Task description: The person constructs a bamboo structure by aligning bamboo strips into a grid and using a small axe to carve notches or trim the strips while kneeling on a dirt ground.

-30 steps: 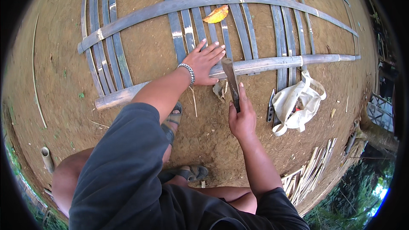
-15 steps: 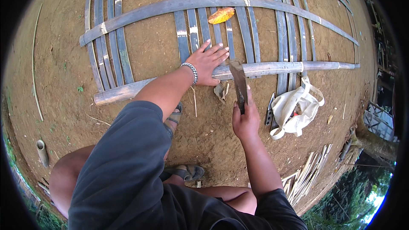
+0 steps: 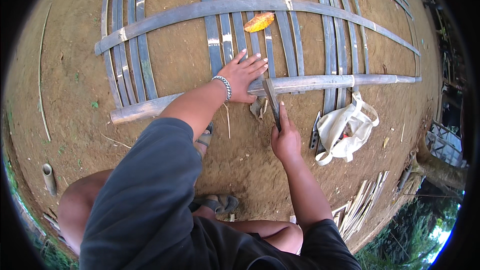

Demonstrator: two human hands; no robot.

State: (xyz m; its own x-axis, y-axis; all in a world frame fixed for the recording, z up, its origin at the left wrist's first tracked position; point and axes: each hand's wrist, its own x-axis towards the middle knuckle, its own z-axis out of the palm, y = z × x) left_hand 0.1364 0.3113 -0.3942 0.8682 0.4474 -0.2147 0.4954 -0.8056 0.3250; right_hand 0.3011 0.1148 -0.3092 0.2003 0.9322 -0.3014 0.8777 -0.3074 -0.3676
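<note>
My left hand (image 3: 243, 76), a chain bracelet on its wrist, presses down with spread fingers where the dark slats (image 3: 214, 52) meet the near bamboo pole (image 3: 310, 82). In my right hand (image 3: 286, 141) is a dark, flat-sided tool (image 3: 272, 101), its exact kind unclear. The tool's far end is at the near pole, just right of my left hand; whether it touches cannot be told. Farther off, a split bamboo length (image 3: 175, 14) crosses over the same slats. A yellow-orange leaf (image 3: 259, 22) rests on them.
Right of my right hand lies a white cloth bag (image 3: 345, 130), with a dark blade-like tool (image 3: 315, 131) beside it. Thin pale sticks (image 3: 362, 205) are piled at lower right. A short bamboo tube (image 3: 49, 179) is at left. My sandalled feet (image 3: 220, 204) stand on bare soil.
The tool in my right hand has turned from its broad side to a narrower side, and its far end has dropped slightly toward the near pole. My left hand stays in place.
</note>
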